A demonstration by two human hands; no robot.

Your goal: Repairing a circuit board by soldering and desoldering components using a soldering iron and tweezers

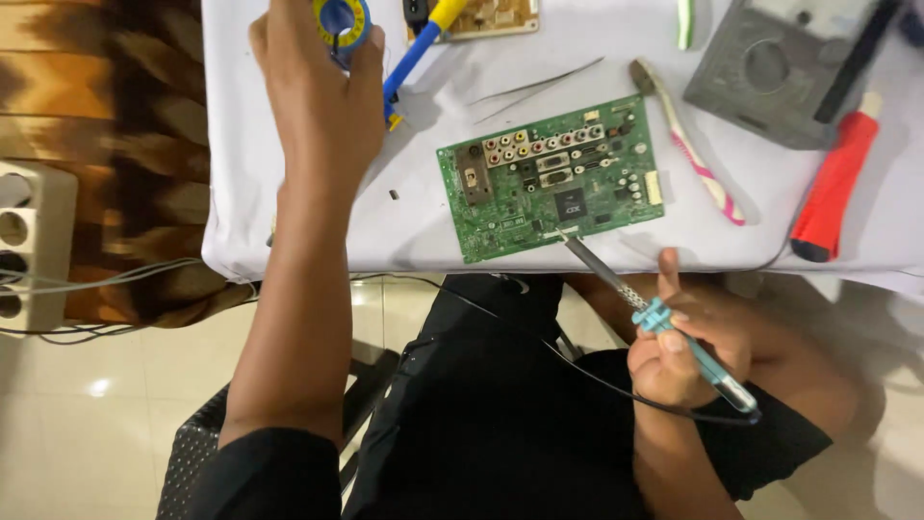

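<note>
A green circuit board (553,178) lies on the white cloth near the table's front edge. My right hand (688,342) grips a soldering iron (664,323) like a pen; its metal tip rests at the board's near edge. A black cord runs from the iron across my lap. My left hand (318,87) reaches to the far left of the table and holds a small blue and yellow spool (342,19), partly hidden by my fingers.
Tweezers (534,87), a pink and white toothbrush (688,154), a red-handled tool (833,188), a grey meter case (780,67), a blue and yellow tool (414,53) and a second board (486,17) lie on the cloth. A white power strip (29,246) sits left.
</note>
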